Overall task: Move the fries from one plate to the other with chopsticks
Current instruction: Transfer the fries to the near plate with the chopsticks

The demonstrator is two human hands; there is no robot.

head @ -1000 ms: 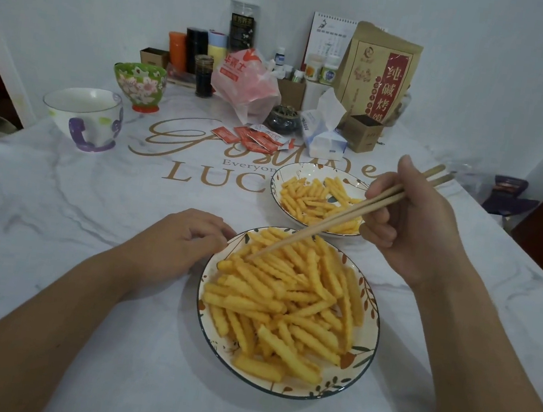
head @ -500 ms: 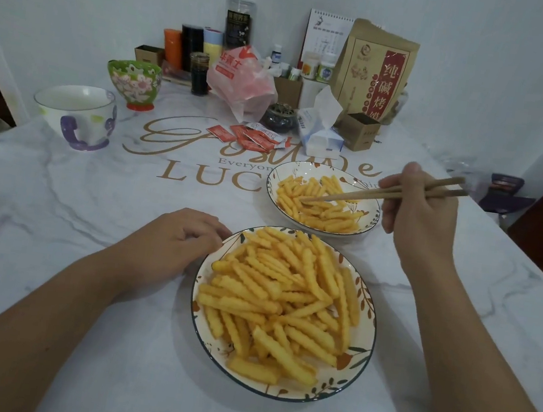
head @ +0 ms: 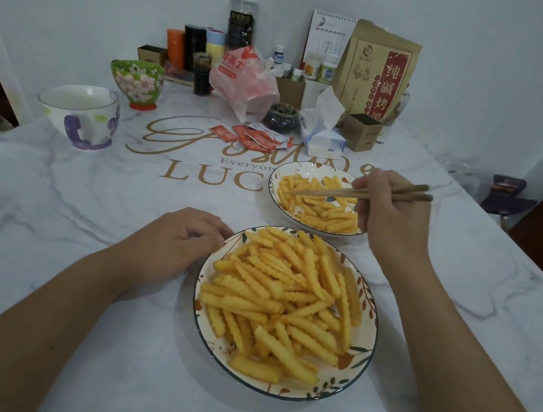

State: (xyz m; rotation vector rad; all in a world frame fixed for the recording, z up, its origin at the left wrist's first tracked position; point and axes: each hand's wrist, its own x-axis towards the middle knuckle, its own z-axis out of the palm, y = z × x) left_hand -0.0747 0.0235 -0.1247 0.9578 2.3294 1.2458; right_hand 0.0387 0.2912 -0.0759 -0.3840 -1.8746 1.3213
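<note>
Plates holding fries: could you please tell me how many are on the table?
2: the near plate beside the left hand, and the far plate under the chopsticks.

Mug [head: 80, 115]: white, purple handle, far left.
Bowl [head: 136, 83]: green, floral, behind the mug.
Sachets [head: 255, 136]: red, scattered mid-table.
Tissues [head: 323, 133]: beside a small box [head: 362, 132].
Paper bag [head: 377, 73]: upright at the wall.
Plastic bag [head: 243, 81]: pink, crumpled.

Two plates of fries on a table
Near plate [head: 359, 366] at 6 o'clock; far plate [head: 274, 189] just behind at 1 o'clock; mug [head: 78, 114] at 10 o'clock.
</note>
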